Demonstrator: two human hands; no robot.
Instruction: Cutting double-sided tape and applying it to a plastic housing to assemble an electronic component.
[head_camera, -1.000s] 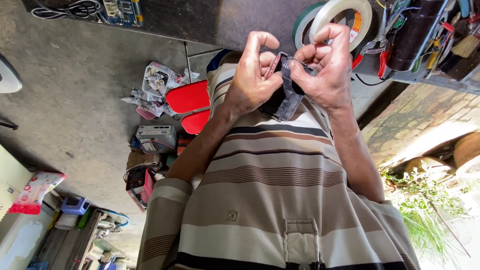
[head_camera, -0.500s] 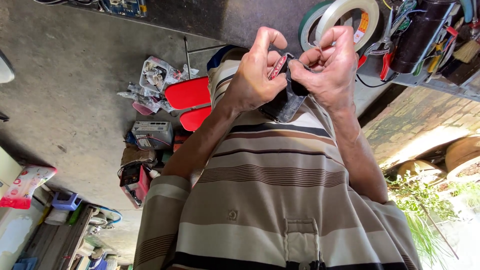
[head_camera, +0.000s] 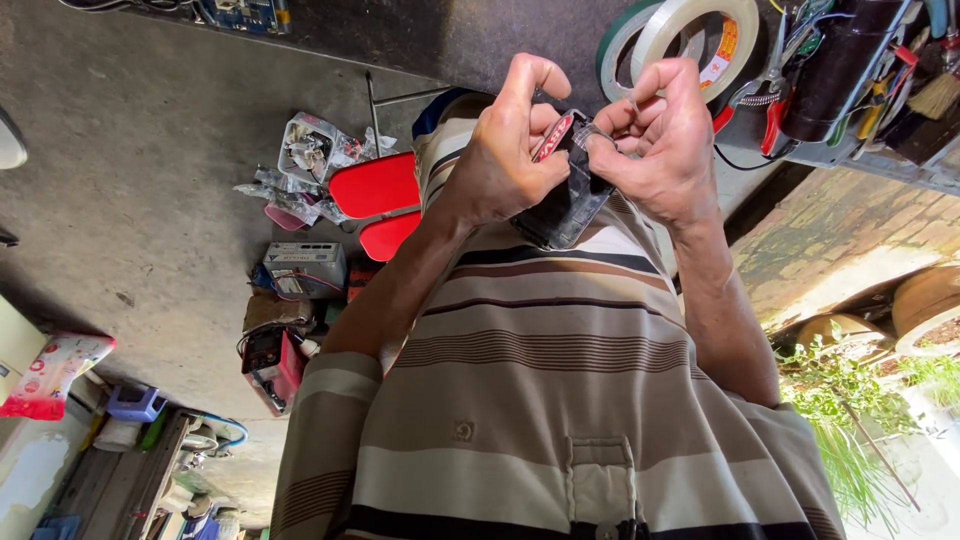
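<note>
Part: small black rigid plastic block with red label (head_camera: 562, 190) | light, stiff | left hand (head_camera: 505, 160) wraps its body, right hand (head_camera: 665, 140) pinches thin metal piece at top edge | take by flat sides

A grey concrete floor (head_camera: 130, 200) fills the left side; a red plastic stool (head_camera: 375, 185) stands there; rolls of tape (head_camera: 680, 30) hang above; sunlight falls on green plants (head_camera: 860, 400).

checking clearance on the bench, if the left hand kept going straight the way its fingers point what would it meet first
Probably the right hand: the left hand curls around the small black device toward it, nearly fingertip to fingertip. Depth is hard to judge.
</note>
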